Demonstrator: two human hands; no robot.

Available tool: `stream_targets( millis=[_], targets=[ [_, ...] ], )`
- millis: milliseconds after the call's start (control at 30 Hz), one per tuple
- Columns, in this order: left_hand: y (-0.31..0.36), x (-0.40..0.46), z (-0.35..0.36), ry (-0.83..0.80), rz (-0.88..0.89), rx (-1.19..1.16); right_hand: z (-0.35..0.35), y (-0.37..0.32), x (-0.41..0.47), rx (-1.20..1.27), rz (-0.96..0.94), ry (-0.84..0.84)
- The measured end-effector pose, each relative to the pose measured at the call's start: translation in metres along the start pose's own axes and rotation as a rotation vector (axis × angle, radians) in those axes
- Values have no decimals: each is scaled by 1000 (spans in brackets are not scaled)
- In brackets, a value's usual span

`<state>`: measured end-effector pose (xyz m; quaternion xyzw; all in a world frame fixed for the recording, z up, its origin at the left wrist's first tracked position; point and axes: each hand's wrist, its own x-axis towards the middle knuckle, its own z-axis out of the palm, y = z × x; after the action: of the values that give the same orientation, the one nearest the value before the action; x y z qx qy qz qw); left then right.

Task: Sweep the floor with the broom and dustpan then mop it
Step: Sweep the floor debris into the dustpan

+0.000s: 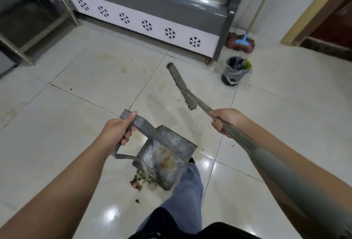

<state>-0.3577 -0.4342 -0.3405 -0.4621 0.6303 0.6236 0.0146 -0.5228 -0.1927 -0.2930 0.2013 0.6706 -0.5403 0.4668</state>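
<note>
Left hand (119,128) is wrapped tight round the metal dustpan (165,159) handle, thumb on top, pan tilted with scraps (142,179) at its lip on the tiled floor (85,78). Right hand (225,121) grips the broom (182,86) shaft, brush head out ahead beyond the fingers. Mop (241,42) and lined bin (236,71) wait beside the display cabinet (152,9).

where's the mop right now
The mop is in the upper right of the head view, its head on the floor in the corner beside the grey cabinet, just behind the lined bin.
</note>
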Motion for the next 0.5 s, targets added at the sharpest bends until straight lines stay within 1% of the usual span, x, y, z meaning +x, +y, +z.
stream_targets(
  millis=[133,233,333,500],
  targets=[
    [25,32,49,10,-68,-16,-33,-67,32,-27,61,-23],
    [54,47,86,20,-81,-48,-56,-111,54,-82,106,-50],
    [85,62,118,64,-102,-67,-77,-145,80,-150,124,-72],
    [127,87,152,191,-185,-129,-107,-210,136,-208,174,-148]
  ],
)
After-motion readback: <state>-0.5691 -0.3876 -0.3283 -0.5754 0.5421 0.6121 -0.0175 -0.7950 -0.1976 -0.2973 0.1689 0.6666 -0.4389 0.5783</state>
